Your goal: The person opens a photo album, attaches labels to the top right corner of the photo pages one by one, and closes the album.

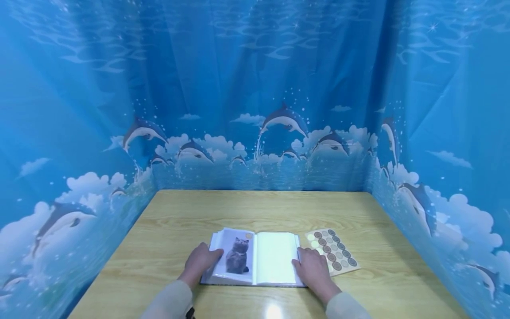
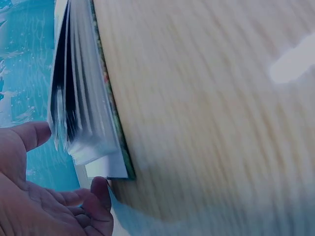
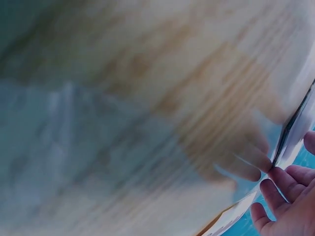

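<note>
An open photo album (image 1: 276,259) lies on the table, with a picture of a grey kitten (image 1: 237,257) on its left page and a bright, pale right page. My left hand (image 1: 201,260) holds the album's left edge. In the left wrist view its thumb (image 2: 37,135) touches the edges of the fanned leaves, while curled fingers (image 2: 101,194) lie by the cover's corner. At the right edge, my right hand (image 1: 314,270) grips the album, its thumb over the page and its fingertips (image 3: 278,174) against the cover's edge.
Just right of the album lies a sheet of round stickers (image 1: 334,252) in brown, grey and pale tones, partly behind my right hand. The wooden table (image 1: 179,212) is bounded at the back and sides by a blue dolphin-print curtain (image 1: 255,88).
</note>
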A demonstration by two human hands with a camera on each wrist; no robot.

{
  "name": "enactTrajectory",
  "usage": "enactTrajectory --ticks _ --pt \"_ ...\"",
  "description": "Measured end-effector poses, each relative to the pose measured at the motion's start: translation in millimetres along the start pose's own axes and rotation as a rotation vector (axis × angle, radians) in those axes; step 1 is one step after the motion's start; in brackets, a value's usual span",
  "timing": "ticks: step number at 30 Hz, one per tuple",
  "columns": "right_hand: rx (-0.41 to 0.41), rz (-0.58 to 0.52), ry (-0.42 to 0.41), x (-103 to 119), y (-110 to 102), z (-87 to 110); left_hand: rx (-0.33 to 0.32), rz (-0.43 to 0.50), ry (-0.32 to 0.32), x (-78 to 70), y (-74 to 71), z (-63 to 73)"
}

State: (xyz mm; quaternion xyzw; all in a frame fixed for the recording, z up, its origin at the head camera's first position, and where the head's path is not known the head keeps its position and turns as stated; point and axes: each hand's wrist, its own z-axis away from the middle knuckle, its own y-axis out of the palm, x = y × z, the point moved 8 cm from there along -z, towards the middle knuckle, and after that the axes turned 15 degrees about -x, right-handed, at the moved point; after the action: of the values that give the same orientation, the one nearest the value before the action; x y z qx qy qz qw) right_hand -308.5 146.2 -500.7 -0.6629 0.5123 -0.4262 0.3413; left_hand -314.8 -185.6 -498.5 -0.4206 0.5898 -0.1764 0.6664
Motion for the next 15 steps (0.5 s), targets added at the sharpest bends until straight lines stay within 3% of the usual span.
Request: enactTrajectory --ticks 8,13,15 --pt "-0.022 0.011 -0.028 2.5 -1.3 -0.1 0.024 0.253 -0.116 4.8 3.5 -5.9" --pt "-0.025 0.013 -0.033 3.1 -2.1 -0.5 0.030 0.315 -0.191 6.4 5.3 -8.5" --pt "-0.016 0.012 -0.026 3.4 -0.9 -0.5 0.038 0.312 -0.191 3.7 5.4 -7.1"
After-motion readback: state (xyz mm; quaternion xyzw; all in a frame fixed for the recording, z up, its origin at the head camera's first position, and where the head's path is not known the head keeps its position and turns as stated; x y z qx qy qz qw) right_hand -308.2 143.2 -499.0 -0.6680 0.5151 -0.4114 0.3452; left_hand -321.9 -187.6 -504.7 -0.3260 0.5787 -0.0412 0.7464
